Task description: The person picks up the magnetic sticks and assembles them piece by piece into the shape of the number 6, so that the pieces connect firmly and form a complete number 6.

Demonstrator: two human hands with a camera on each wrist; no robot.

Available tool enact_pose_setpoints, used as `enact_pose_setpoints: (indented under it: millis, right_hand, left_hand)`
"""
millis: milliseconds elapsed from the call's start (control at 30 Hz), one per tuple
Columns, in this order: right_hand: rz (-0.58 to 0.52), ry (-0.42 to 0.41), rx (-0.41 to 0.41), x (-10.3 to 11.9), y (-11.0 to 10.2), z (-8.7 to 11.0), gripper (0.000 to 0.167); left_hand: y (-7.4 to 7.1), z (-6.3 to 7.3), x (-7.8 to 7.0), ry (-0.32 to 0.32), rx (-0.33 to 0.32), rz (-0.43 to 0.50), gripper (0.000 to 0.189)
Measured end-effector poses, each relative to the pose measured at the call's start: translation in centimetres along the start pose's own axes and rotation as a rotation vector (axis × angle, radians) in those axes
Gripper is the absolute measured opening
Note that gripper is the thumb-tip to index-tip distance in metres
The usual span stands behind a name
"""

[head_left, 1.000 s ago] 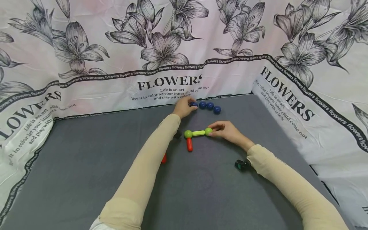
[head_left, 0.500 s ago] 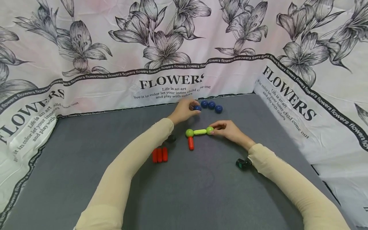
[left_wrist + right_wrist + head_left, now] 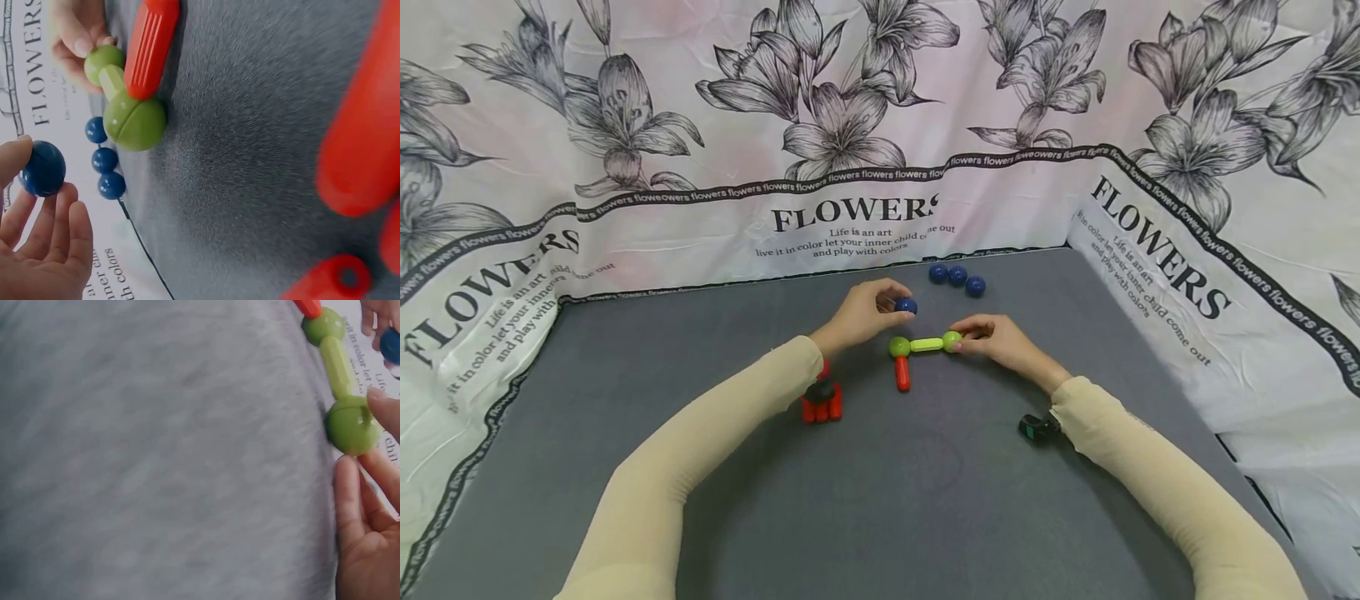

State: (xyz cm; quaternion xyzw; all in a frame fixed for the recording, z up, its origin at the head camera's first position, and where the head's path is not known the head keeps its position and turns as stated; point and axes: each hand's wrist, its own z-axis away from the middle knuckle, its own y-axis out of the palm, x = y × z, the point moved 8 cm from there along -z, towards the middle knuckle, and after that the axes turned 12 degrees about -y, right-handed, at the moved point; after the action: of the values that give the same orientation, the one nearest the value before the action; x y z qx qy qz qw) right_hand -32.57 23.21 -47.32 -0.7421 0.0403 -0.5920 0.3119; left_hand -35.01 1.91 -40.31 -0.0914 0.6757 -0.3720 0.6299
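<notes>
Between thumb and fingers my left hand pinches a dark blue ball, up and left of the joined pieces. My right hand grips the right-hand green ball with thumb and fingertips. A yellow-green rod joins that ball to a second green ball. From this second ball a red rod points toward the near side of the table. The left wrist view shows the held blue ball close up, between thumb and fingertips.
Three more blue balls lie near the back edge of the grey table. Several red rods are grouped below the left wrist, partly hidden by the wrist camera. A flower-printed cloth hangs behind and at the sides.
My left hand has picked the leftmost blue ball from the row and carried it toward the near side, nearer the green balls. My right hand keeps its grip on the green ball.
</notes>
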Motion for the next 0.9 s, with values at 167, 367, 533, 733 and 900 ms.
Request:
enact_pose_setpoints:
  millis: [167, 367, 533, 733, 900]
  right_hand:
    - [0.084, -0.067, 0.008, 1.5, 0.0, -0.4, 0.043]
    - [0.215, -0.196, 0.039, 4.5, 1.0, -1.6, 0.045]
    - [0.327, -0.314, 0.14, 6.6, 3.1, -2.6, 0.043]
    - [0.406, -0.375, 0.191, 6.7, 4.8, -3.4, 0.039]
    - [0.414, -0.393, 0.196, 6.8, 5.5, -3.8, 0.035]
  left_hand:
    - [-0.8, 1.8, 0.1, -0.009, -0.01, 0.028, 0.037]
    - [-1.2, 4.1, 0.7, -0.023, -0.018, 0.055, 0.036]
    - [-0.6, 5.8, 1.4, -0.03, 0.009, 0.054, 0.036]
    - [-0.1, 7.1, 2.0, -0.04, 0.03, 0.066, 0.035]
    - [0.6, 8.0, 2.6, -0.044, 0.05, 0.075, 0.035]
